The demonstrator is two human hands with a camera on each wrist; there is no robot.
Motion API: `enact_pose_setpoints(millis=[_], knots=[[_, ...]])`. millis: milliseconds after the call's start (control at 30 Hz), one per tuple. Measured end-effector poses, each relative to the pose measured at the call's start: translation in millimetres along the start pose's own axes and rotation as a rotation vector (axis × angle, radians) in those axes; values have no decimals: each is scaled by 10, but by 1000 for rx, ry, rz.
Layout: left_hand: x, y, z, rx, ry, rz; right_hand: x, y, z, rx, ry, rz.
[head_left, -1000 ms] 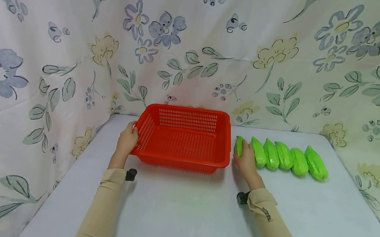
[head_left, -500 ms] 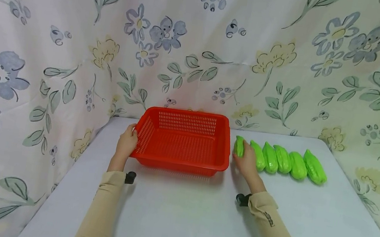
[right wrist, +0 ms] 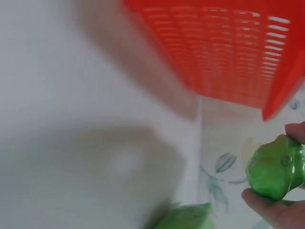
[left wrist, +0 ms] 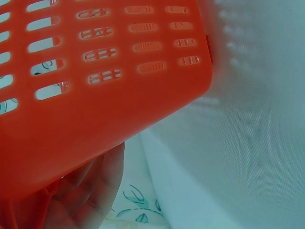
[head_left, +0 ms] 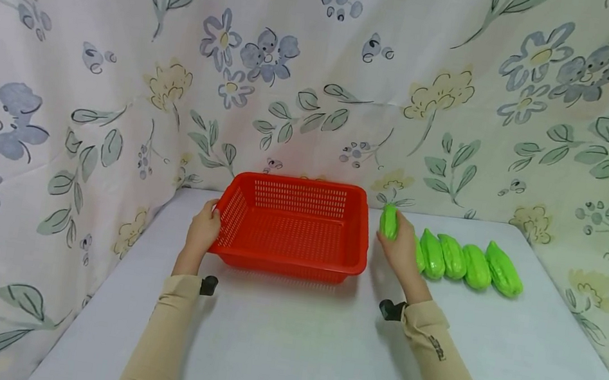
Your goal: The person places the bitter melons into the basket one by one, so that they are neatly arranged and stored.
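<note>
My left hand (head_left: 203, 228) holds the left end of a red plastic basket (head_left: 284, 268) with slotted walls. In the left wrist view, the fingers (left wrist: 106, 179) curl up under the edge of the basket (left wrist: 100, 121), and the thumb is hidden. Just off the basket's right end, my right hand (head_left: 403, 248) grips a glossy green pepper (head_left: 389, 222) between thumb and fingers. The right wrist view shows this pepper (right wrist: 272, 168) raised off the table, its blunt end toward the camera. No pepper lies inside the basket.
Several more green peppers (head_left: 453, 257) lie in a row on the white table (head_left: 281, 355), right of my right hand. The nearest is partly covered by that hand. A flowered cloth (head_left: 357, 61) hangs behind the table's far edge and along the left side.
My right hand has lifted its pepper from the left end of the row and shifted slightly upward and right. The left hand and basket keep their place; the head view has tilted a little.
</note>
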State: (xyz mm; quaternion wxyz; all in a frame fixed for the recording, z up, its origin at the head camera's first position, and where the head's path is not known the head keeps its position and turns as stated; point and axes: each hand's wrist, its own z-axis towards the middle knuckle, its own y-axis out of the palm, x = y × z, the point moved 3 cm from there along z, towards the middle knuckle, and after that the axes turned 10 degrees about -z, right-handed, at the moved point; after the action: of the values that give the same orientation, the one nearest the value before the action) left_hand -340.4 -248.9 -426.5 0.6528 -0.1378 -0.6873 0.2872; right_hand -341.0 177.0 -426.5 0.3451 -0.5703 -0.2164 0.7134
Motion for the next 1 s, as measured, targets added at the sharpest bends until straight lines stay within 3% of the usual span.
enact_pose_setpoints(millis=[500,1000], knots=[[-1,0,-4,-5,-12,-5,-422,-124,71,-22,-5,88],[7,7,-1,-9,-25,-2,-837,-14,92,-46,-53,138]])
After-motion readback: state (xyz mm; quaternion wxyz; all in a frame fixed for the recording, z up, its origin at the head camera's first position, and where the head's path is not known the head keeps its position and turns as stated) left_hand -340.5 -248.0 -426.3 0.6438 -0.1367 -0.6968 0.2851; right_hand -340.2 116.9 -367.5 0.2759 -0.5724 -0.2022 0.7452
